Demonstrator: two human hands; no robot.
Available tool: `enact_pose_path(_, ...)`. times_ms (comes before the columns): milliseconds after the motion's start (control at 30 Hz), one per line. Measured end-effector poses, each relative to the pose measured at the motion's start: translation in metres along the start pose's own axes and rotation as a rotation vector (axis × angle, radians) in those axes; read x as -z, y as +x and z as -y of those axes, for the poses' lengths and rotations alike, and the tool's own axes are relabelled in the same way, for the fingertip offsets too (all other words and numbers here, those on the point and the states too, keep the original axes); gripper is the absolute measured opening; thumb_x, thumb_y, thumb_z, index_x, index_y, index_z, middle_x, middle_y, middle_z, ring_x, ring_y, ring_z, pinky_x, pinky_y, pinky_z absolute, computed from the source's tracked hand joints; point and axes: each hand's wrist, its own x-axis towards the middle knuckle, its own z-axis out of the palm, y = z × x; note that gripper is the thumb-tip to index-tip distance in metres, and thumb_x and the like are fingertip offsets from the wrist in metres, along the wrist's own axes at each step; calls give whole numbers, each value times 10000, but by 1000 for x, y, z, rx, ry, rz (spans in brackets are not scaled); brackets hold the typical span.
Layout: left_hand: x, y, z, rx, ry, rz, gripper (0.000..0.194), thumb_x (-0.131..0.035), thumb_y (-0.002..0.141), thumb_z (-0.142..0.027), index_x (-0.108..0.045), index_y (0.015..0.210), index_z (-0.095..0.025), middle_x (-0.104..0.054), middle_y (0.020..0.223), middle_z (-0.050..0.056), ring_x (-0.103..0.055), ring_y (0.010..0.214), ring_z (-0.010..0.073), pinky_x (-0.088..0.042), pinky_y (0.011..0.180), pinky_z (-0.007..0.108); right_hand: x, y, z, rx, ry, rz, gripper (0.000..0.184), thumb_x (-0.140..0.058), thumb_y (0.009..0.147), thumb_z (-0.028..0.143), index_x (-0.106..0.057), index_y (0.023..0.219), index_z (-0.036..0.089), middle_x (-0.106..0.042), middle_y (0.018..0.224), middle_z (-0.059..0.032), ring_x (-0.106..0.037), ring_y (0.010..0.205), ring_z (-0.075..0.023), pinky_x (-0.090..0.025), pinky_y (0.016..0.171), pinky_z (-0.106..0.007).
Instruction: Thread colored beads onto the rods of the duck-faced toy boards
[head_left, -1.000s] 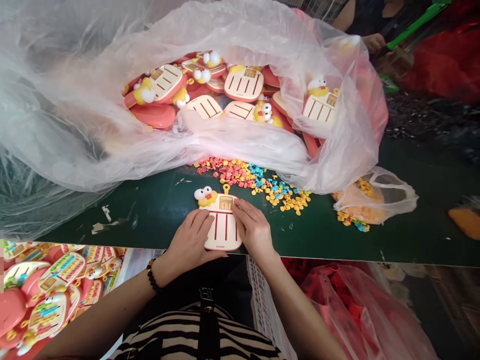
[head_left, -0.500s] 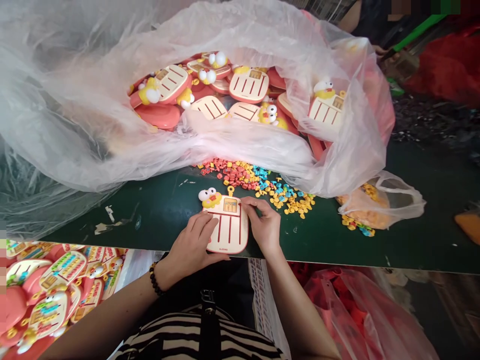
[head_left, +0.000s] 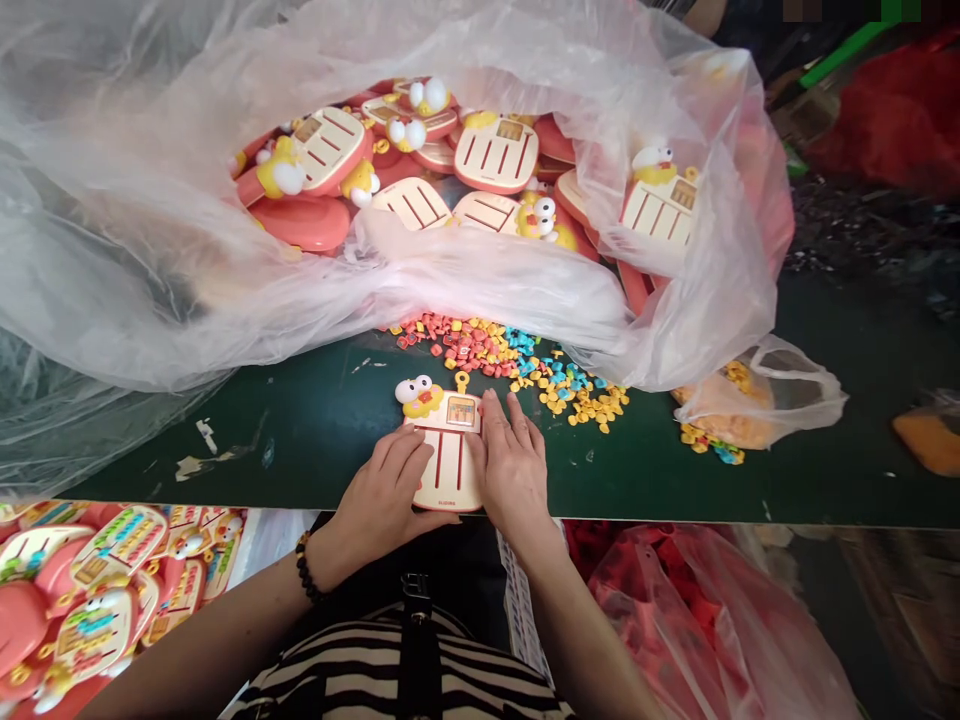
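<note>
A cream and coral slotted toy board [head_left: 448, 470] with a yellow big-eyed duck head and a small yellow ring on top lies at the front of the green table. My left hand [head_left: 382, 480] grips its left edge, thumb at the bottom and fingers over the face. Around the right edge rests my right hand [head_left: 514, 470], thumb on the face and fingers stretched along the side, covering the rightmost slot. Small red, yellow and blue pieces [head_left: 480, 345] are heaped just beyond the board.
A large clear plastic bag [head_left: 480, 275] behind the pieces holds several similar boards. To the right sits a small bag of yellow pieces [head_left: 739, 405]. Boards with coloured pieces in their slots [head_left: 124, 545] are piled at lower left. Red items fill a bag [head_left: 675, 600] below the table's edge.
My right hand has moved down from a pinch at the board's upper right corner and now lies along its right side. My left hand keeps its hold. The view has shifted slightly.
</note>
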Motion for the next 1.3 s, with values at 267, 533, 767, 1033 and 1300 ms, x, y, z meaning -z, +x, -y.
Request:
enact_pose_path(267,1,1,0,-15,-7,-19,644,-691,724,-595,-491,1096,-109,-584,1106,188,-539,1093,322,-522,894,462,5,0,-7,5,-40,99,551,-356,973,431,-408,1426,123,-521,1405,-127,-338,1383,-347,-383,1022,-490)
enact_pose_path(533,0,0,-1,19,-26,-24,639,-651,757,-605,-463,1146,-134,-568,1131,182,-539,1108,314,-520,899,467,12,-14,-1,102,47,-28,403,-427,964,283,-511,1346,190,-589,1338,-107,-455,1328,-271,-430,988,-423)
enact_pose_path(767,-1,-5,2,0,-104,-36,598,-656,808,-365,-373,1291,-154,-533,1143,152,-513,1167,291,-512,925,432,10,-34,41,134,211,50,477,-419,942,197,-415,1419,197,-562,1366,-112,-426,1353,-254,-357,1073,-499)
enact_pose_path(1033,3,4,-2,43,23,63,970,-714,680,-618,-324,1401,-98,-488,1297,213,-482,1130,336,-489,917,469,10,39,-4,-31,336,-197,322,-400,930,177,-677,1084,232,-727,1030,-63,-659,948,-203,-522,858,-371)
enact_pose_path(1300,6,1,0,-31,-7,12,656,-680,761,-535,-497,1235,-120,-555,1153,176,-467,1205,340,-446,998,506,-5,63,-39,-34,115,-156,202,-494,919,221,-691,954,193,-709,904,-88,-636,842,-226,-501,780,-359)
